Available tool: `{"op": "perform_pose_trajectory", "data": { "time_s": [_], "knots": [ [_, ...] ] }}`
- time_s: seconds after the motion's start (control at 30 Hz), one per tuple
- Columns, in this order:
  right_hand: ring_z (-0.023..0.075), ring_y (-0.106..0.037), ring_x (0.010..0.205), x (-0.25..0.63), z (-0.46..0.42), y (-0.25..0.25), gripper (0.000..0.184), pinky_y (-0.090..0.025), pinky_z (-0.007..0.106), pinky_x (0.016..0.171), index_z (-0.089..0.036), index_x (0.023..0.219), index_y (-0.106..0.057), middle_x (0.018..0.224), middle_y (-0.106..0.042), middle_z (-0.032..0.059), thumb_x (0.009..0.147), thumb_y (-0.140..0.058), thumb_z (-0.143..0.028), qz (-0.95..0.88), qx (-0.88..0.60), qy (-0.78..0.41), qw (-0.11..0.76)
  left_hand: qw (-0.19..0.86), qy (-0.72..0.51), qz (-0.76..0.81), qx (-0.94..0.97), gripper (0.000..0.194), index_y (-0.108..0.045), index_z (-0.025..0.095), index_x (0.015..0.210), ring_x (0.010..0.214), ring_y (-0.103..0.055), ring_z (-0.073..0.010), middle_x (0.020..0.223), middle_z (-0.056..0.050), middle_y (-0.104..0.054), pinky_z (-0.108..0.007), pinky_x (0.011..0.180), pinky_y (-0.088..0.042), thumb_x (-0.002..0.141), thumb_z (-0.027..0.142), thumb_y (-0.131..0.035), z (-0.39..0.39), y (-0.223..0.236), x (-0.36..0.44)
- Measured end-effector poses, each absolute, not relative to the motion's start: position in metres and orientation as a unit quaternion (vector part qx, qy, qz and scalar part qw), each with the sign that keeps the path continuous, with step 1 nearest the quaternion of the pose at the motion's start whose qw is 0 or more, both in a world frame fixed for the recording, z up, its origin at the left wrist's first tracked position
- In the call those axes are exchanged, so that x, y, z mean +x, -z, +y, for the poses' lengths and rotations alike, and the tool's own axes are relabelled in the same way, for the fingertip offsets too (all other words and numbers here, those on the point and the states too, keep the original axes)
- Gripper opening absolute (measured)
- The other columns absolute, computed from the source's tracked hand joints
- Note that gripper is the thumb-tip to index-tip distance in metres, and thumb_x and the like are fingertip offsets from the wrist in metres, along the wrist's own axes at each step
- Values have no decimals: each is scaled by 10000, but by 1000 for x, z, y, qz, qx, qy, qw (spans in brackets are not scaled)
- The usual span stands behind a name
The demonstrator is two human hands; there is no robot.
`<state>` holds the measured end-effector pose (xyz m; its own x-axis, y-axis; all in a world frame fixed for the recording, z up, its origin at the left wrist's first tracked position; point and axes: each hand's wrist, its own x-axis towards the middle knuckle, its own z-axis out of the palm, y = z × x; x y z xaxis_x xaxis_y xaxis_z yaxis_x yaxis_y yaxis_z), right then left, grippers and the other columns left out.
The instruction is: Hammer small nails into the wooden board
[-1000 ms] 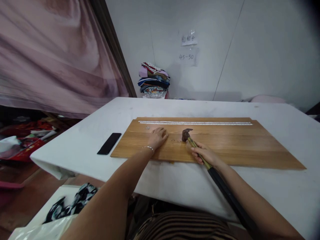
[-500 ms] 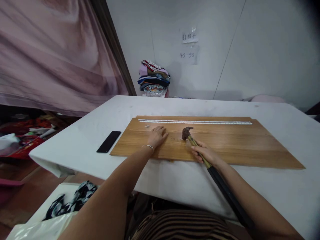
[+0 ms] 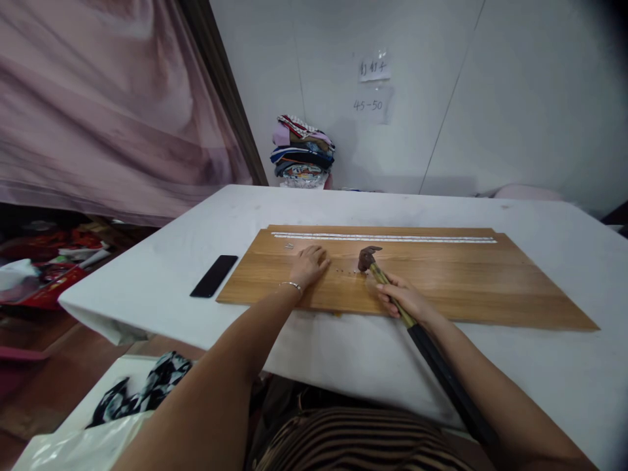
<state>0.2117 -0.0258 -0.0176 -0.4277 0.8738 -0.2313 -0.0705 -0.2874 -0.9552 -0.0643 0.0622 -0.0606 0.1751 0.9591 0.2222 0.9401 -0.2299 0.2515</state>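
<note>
A long wooden board lies on the white table. My left hand rests flat on the board's left part, fingers stretched out, a bracelet on its wrist. My right hand is closed round the shaft of a hammer, close to the head, and the dark grip runs back under my forearm. The hammer head sits just above the board beside a short row of small nails. A few loose nails lie near the board's far left corner.
A black phone lies on the table left of the board. A white strip runs along the board's far edge. Folded clothes are stacked against the wall behind. A pink curtain hangs at the left, with clutter on the floor below.
The hammer head has risen slightly off the board. My left hand has stayed in place.
</note>
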Motion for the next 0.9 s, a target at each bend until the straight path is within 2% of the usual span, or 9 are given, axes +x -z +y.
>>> {"op": "perform_pose_trajectory", "data": {
  "time_s": [0.07,0.27,0.57,0.73,0.9],
  "knots": [
    [54,-372,336,212,-26,17,416,-251,192,335,-203,1041,-506,565,-455,-110,735,-683,-422,-495,-407,-688,341,28,-165,621,766,362,-623,219,1225,1319,-475,-230,1400,-85,-563,-395,1139,-336,935,407,-515,62,60,-64],
    [51,-375,341,213,-24,19,323,-252,192,329,-217,855,-474,560,-455,-99,734,-686,-429,-498,-406,-693,327,26,-166,621,765,357,-623,222,1223,1315,-480,-233,1397,-81,-565,-397,1135,-340,937,404,-511,60,58,-63],
    [47,-372,337,215,-26,13,349,-247,179,325,-223,929,-494,561,-455,-106,726,-692,-426,-489,-413,-691,336,28,-172,616,768,357,-627,218,1219,1311,-483,-236,1391,-87,-569,-398,1128,-344,936,404,-511,61,59,-63],
    [50,-379,346,212,-27,17,308,-250,184,331,-217,844,-473,546,-457,-97,737,-680,-418,-507,-414,-684,323,24,-176,617,767,352,-633,232,1213,1311,-483,-235,1387,-82,-573,-402,1126,-349,934,409,-514,62,61,-63],
    [47,-379,339,214,-27,18,320,-254,188,340,-215,910,-490,569,-458,-104,751,-676,-421,-498,-412,-686,335,24,-168,620,766,357,-631,227,1216,1308,-488,-238,1389,-84,-571,-397,1124,-354,931,412,-520,61,59,-63]
  ]
}}
